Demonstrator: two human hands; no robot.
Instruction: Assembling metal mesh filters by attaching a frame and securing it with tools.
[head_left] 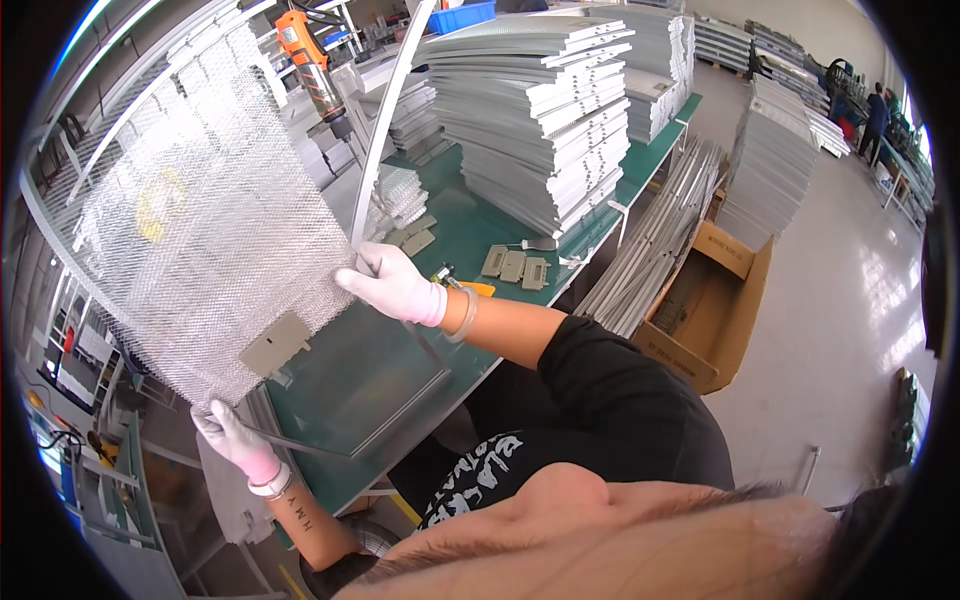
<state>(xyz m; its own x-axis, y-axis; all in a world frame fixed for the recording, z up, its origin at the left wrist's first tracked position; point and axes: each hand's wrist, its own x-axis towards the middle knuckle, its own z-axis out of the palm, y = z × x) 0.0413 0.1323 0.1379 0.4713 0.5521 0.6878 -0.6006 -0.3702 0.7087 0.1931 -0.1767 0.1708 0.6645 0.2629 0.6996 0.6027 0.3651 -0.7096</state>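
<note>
A large silver wire-mesh sheet is held up, tilted, at the left. My left hand, in a white glove, is closed on its bottom corner. My right hand, also gloved, pinches its right edge with the thumb in front. A long pale metal strip rises from beside my right hand. Between the two hands, thin grey frame bars make a corner over the green table; whether I hold them too, I cannot tell. A grey-beige plate shows at the sheet's lower edge.
Tall stacks of silver panels stand on the table's far side. Small grey-beige plates lie near its edge. An orange power tool hangs above. Beyond the table are metal bars and an open cardboard box.
</note>
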